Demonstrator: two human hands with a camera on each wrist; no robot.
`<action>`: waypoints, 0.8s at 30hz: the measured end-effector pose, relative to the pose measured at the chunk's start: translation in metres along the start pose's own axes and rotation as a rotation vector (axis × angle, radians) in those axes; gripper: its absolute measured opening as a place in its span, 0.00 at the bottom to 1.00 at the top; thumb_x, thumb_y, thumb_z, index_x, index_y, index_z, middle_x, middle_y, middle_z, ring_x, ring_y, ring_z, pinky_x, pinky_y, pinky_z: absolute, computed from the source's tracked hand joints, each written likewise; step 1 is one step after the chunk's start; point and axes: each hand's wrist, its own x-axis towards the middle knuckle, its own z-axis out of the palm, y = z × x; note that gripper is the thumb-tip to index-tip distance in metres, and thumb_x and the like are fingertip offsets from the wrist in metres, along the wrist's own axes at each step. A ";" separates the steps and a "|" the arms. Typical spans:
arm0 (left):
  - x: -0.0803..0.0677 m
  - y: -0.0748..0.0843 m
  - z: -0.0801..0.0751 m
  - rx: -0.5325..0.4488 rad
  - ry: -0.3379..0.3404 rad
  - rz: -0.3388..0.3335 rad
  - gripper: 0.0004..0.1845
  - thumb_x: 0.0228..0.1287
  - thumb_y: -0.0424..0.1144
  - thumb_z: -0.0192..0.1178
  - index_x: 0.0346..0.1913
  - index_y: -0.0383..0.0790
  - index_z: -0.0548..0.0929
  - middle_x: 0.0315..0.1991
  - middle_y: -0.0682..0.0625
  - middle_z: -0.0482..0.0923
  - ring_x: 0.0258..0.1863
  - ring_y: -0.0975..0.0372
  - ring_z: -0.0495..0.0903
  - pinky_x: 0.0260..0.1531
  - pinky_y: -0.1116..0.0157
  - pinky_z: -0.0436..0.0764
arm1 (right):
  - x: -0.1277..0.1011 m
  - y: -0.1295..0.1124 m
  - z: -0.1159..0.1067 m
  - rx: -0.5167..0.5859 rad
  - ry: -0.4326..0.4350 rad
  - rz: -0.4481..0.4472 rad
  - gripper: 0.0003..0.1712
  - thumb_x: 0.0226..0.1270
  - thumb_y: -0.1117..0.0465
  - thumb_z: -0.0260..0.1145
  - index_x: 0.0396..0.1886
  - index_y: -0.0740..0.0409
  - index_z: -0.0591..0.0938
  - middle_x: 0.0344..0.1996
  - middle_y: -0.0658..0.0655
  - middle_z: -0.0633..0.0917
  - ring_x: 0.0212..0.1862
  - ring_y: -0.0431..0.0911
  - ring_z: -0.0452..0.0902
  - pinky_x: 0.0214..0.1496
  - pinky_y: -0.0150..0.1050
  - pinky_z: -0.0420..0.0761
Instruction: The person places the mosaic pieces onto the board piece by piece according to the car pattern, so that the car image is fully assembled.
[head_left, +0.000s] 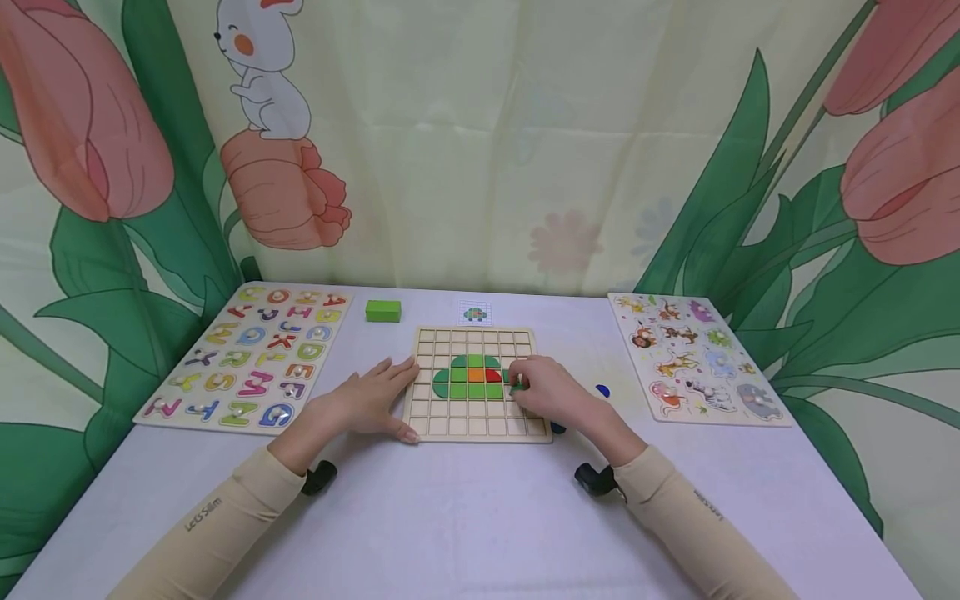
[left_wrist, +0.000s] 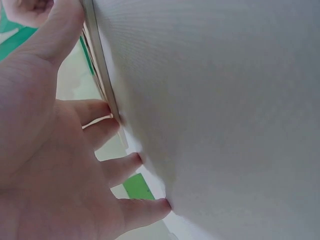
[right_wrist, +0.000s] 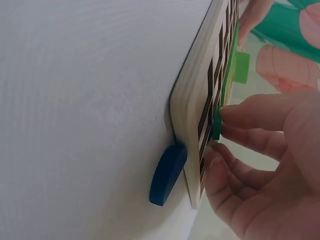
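Head view: at frame centre the left hand lies flat, fingers straight, on the grid board's left edge. Bare table fills the lower frame.

Right wrist view: the right hand pinches a green tile at the board's right edge; a blue piece touches the rim.

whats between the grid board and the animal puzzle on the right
A small blue piece lies on the table between the grid board and the animal puzzle, seen in the head view.
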 end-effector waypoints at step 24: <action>0.001 -0.002 0.001 0.005 0.014 0.012 0.66 0.41 0.74 0.69 0.80 0.45 0.52 0.82 0.49 0.46 0.80 0.42 0.46 0.65 0.26 0.55 | 0.000 0.001 0.000 0.047 -0.010 -0.009 0.06 0.62 0.62 0.72 0.39 0.55 0.87 0.24 0.51 0.78 0.29 0.44 0.71 0.32 0.35 0.71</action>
